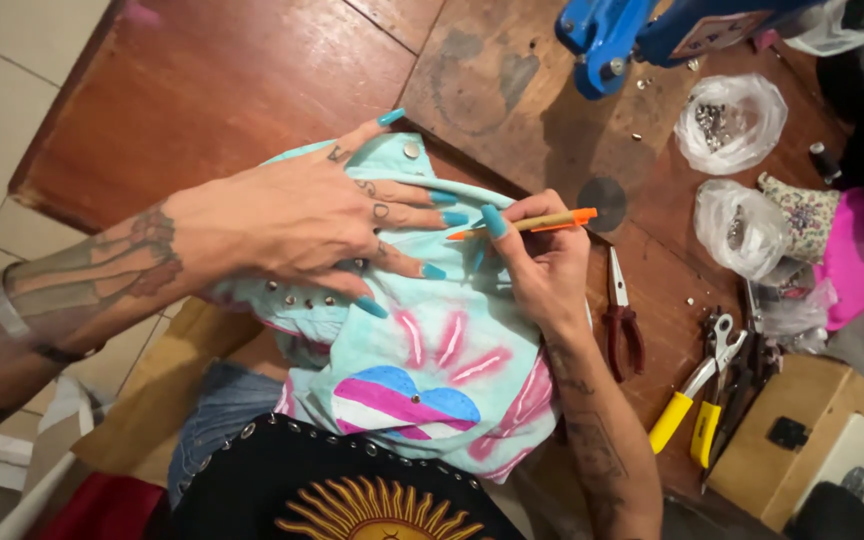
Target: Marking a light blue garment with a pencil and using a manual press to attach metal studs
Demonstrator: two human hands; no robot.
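My left hand lies flat with fingers spread on a light turquoise garment painted with pink streaks and a striped heart, pressing it onto the wooden table. Small metal studs run along the cloth's edge under that hand. My right hand grips an orange pen, its tip touching the fabric just beside my left fingertips. Both hands have long turquoise nails.
Red-handled pliers and yellow-handled pliers lie right of the garment. Two clear bags of metal studs sit at the far right, below a blue press tool. A pink cloth and a cardboard box lie at the right edge.
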